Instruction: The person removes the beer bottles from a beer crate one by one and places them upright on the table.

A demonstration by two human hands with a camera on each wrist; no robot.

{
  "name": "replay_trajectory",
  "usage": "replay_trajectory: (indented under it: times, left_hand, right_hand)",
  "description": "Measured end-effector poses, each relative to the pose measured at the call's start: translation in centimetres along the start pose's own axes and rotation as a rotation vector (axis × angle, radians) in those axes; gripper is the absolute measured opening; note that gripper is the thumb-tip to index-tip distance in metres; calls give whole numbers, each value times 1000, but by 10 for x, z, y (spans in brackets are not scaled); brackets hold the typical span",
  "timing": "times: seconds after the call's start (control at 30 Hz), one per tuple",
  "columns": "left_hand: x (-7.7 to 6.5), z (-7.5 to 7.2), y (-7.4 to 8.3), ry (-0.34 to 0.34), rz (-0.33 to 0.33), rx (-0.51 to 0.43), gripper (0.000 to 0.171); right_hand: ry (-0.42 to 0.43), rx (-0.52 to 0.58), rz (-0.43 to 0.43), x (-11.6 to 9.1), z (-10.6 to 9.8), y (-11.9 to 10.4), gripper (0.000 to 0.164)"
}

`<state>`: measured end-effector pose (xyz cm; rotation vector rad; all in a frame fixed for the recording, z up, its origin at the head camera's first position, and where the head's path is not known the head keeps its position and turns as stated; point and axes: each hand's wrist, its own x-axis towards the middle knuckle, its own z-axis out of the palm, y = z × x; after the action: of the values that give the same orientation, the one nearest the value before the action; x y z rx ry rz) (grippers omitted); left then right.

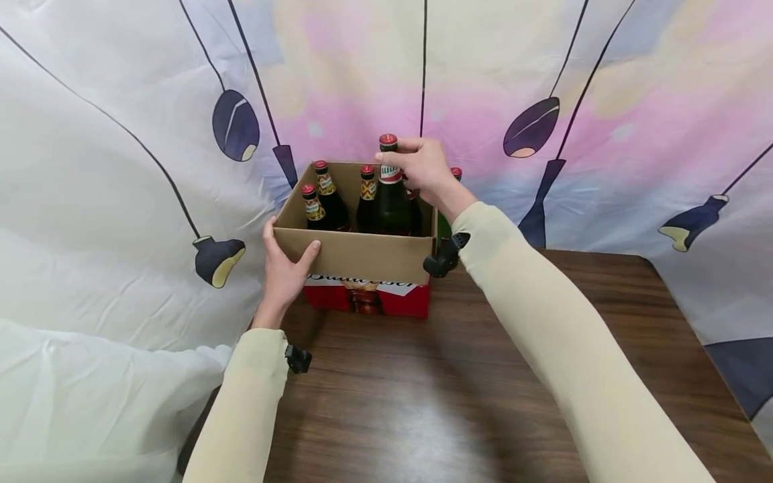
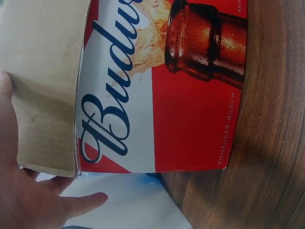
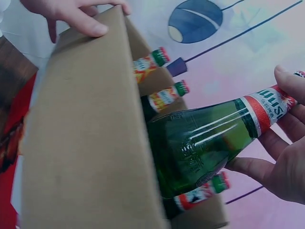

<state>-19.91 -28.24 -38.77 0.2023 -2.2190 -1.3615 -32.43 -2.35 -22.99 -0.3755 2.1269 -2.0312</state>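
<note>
An open-topped cardboard box [image 1: 353,255], brown at the top with a red and white printed lower part [image 2: 190,129], stands on the table. My left hand [image 1: 282,272] grips its near left corner, thumb on the brown front and fingers round the side. With my right hand [image 1: 430,169] I hold a green glass bottle [image 3: 205,143] by its neck, thumb and fingers around the red and white label. The bottle's lower end is hidden behind the box's front wall. Several other red-capped bottles [image 1: 329,201] stand inside, some with yellow neck labels.
Beside the box's right wall, another red-capped green bottle [image 1: 455,174] shows partly behind my wrist. A dark wooden table [image 1: 386,389] extends toward me and to the right. Patterned fabric [image 1: 362,80] hangs right behind the box, and white cloth [image 1: 102,396] drapes at the left.
</note>
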Motion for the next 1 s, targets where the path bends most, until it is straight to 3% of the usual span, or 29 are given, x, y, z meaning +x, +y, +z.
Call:
replay_trajectory:
  times: [0.23,0.57,0.83,1.0]
  left_hand:
    - [5,13,4,-33,12,8,94]
    - [5,22,5,-33,18,-1,92]
    - [11,21,0,-37,8,10,93]
    - [14,16,-1,-26,9,22,93]
  right_hand:
    - [50,140,45,-4,-30,-46,41]
    - [186,253,-25,-10,-71,-117,35]
    - [290,241,-95,-22,-107,-134,35]
    - [300,205,-54,-22,-121,-125,37]
